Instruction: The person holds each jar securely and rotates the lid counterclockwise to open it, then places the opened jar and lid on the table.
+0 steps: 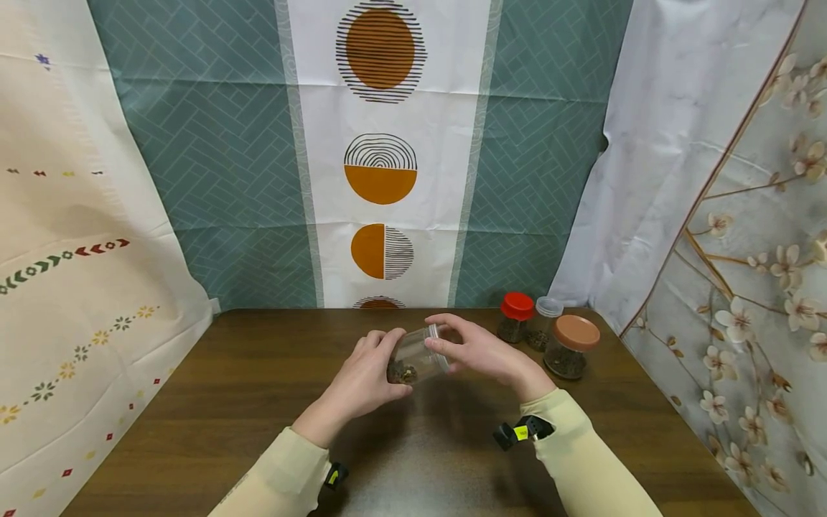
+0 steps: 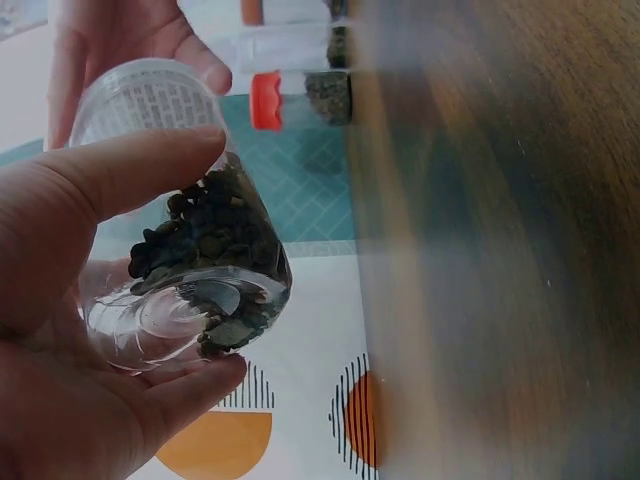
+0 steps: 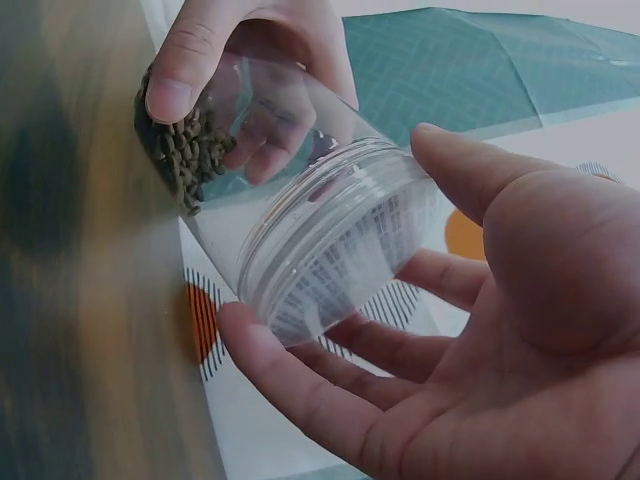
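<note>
A clear jar (image 1: 413, 350) is held tilted above the table, its base to the left and its lid end to the right. Small dark, dried pieces (image 2: 215, 230) have slid to the lower side near the base. My left hand (image 1: 368, 370) grips the jar round its lower body, thumb on one side and fingers on the other. At the other end is a clear screw lid (image 3: 345, 260) with printed text showing through it. My right hand (image 1: 481, 350) holds this lid by the rim between thumb and fingers. The lid sits on the jar's mouth.
At the back right of the brown wooden table (image 1: 258, 402) stand three jars with dark contents: one with a red lid (image 1: 517, 306), one with a clear lid (image 1: 549, 307), one with a copper-coloured lid (image 1: 577, 332). Patterned cloths (image 1: 536, 143) hang behind and at both sides.
</note>
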`<control>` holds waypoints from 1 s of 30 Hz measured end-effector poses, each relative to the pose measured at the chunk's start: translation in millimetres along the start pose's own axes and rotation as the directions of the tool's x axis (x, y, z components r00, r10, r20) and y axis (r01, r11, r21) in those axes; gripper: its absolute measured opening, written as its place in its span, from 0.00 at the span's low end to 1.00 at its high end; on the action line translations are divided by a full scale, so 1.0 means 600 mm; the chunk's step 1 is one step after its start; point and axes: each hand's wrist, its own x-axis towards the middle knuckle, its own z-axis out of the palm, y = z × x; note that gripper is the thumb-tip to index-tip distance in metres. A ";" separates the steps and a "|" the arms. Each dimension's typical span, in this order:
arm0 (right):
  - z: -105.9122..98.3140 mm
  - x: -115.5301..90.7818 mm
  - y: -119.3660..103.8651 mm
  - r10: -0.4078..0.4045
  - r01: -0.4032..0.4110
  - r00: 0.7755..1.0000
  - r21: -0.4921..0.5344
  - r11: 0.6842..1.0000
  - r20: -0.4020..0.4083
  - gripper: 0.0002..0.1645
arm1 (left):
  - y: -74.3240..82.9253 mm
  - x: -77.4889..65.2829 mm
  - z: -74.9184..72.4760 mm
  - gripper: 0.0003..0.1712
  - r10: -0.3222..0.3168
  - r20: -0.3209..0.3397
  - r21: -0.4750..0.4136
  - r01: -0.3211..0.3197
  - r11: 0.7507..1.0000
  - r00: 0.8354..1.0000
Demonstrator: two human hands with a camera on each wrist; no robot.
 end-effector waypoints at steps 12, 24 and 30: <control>-0.004 -0.008 -0.008 -0.091 0.090 0.996 -0.051 0.995 -0.020 0.35 | 0.006 0.001 -0.002 0.55 -0.007 -0.018 -0.018 0.007 1.000 1.000; -0.010 -0.016 -0.002 -0.153 0.148 0.988 -0.130 0.980 -0.027 0.38 | 0.004 0.002 0.000 0.55 -0.031 0.008 -0.049 0.032 0.998 0.999; -0.013 -0.016 0.003 -0.138 0.131 0.989 -0.139 0.982 -0.047 0.39 | 0.000 0.003 0.004 0.55 -0.039 0.006 -0.058 0.040 0.998 0.999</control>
